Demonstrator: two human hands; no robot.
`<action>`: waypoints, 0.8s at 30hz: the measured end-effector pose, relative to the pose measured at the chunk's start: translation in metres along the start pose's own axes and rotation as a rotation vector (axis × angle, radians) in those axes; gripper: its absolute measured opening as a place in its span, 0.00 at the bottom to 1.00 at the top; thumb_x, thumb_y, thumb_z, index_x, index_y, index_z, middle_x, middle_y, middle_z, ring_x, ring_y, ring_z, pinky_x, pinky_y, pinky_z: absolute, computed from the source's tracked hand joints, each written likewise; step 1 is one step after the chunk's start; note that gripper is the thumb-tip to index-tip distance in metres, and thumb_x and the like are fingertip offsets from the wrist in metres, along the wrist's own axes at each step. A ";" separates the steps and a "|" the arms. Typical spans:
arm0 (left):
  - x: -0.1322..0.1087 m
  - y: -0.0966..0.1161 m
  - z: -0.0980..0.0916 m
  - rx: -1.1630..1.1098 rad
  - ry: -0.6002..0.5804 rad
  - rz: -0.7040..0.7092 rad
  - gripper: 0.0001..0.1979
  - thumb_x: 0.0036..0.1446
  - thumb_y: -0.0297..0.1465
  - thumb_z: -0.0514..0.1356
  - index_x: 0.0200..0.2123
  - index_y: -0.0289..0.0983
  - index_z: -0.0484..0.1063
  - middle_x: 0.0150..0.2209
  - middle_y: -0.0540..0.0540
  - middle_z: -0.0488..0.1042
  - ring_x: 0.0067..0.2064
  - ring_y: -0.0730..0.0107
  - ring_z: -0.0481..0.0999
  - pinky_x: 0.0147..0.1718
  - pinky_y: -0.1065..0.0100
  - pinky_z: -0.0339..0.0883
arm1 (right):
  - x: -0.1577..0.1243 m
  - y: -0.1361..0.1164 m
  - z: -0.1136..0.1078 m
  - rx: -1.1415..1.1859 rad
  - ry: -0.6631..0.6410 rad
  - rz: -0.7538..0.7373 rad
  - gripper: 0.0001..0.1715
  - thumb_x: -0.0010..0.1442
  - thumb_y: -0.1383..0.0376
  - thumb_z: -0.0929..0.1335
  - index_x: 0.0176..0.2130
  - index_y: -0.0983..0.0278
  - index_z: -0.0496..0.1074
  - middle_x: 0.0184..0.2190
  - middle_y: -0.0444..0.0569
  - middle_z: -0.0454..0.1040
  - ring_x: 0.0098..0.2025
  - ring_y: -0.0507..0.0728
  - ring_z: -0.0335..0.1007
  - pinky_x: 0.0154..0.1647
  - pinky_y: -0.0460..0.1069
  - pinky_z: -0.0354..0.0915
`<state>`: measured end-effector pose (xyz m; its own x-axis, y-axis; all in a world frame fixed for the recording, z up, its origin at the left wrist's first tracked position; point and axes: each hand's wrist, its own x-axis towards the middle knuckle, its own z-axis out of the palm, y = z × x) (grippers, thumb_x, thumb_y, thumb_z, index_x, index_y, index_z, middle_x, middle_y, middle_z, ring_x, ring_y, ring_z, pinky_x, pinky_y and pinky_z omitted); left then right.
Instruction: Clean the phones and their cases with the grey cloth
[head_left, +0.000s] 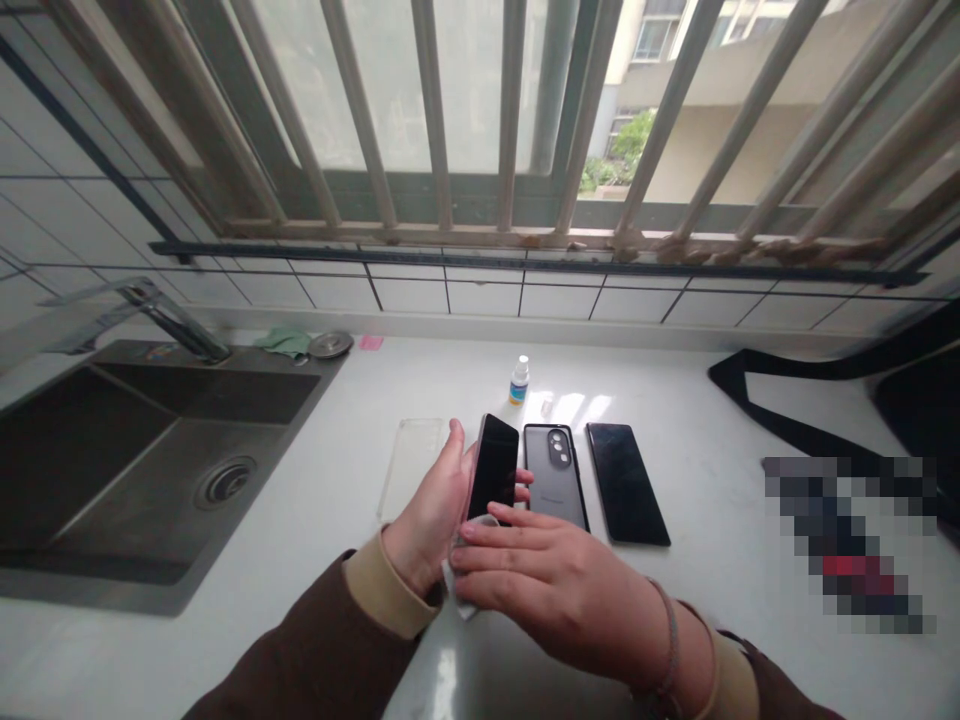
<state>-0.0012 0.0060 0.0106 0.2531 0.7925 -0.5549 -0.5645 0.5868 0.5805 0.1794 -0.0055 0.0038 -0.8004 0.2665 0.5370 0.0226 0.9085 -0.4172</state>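
White countertop [697, 470] below a barred window [450, 110], steel sink [150, 470] at left. Left hand [427, 510] grips a black-screened phone [493, 468] by its edges; right hand [555, 590], fingers curled, presses a white cloth [459, 590] against the phone's lower end. Just beyond lie a dark-cased phone [555, 475], a second black phone [626, 483], a clear case [411, 465] and a small bottle [519, 382], its label unreadable.

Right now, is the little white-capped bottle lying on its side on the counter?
No, the small white-capped bottle stands upright on the white countertop.
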 end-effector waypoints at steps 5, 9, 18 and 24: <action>0.004 -0.002 -0.004 0.009 -0.059 -0.067 0.39 0.75 0.58 0.46 0.49 0.28 0.80 0.38 0.33 0.83 0.35 0.60 0.82 0.38 0.63 0.77 | -0.004 -0.006 -0.002 0.282 0.298 0.295 0.22 0.75 0.73 0.66 0.63 0.59 0.76 0.58 0.47 0.84 0.57 0.55 0.85 0.62 0.50 0.79; -0.004 0.002 0.001 0.069 -0.236 -0.180 0.37 0.76 0.55 0.44 0.51 0.29 0.81 0.40 0.32 0.84 0.35 0.58 0.84 0.40 0.61 0.78 | -0.013 0.003 -0.011 0.121 0.777 0.673 0.21 0.78 0.67 0.66 0.64 0.53 0.78 0.62 0.47 0.82 0.62 0.63 0.82 0.64 0.62 0.79; -0.014 -0.001 -0.001 0.145 -0.566 -0.406 0.47 0.74 0.59 0.38 0.45 0.27 0.83 0.39 0.30 0.81 0.33 0.60 0.83 0.39 0.63 0.78 | -0.014 0.015 -0.017 0.374 0.599 0.596 0.18 0.78 0.62 0.66 0.61 0.55 0.81 0.59 0.49 0.84 0.60 0.64 0.83 0.65 0.62 0.79; -0.012 0.002 -0.002 0.034 -0.491 -0.293 0.50 0.72 0.62 0.36 0.47 0.25 0.82 0.41 0.28 0.82 0.34 0.57 0.83 0.37 0.60 0.78 | -0.016 0.013 -0.017 0.287 0.668 0.664 0.19 0.78 0.62 0.66 0.61 0.55 0.81 0.53 0.49 0.87 0.52 0.64 0.88 0.56 0.62 0.84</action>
<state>-0.0071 -0.0022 0.0172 0.7353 0.5755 -0.3579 -0.3923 0.7921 0.4677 0.2029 0.0072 0.0019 -0.1727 0.9018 0.3961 0.1285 0.4193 -0.8987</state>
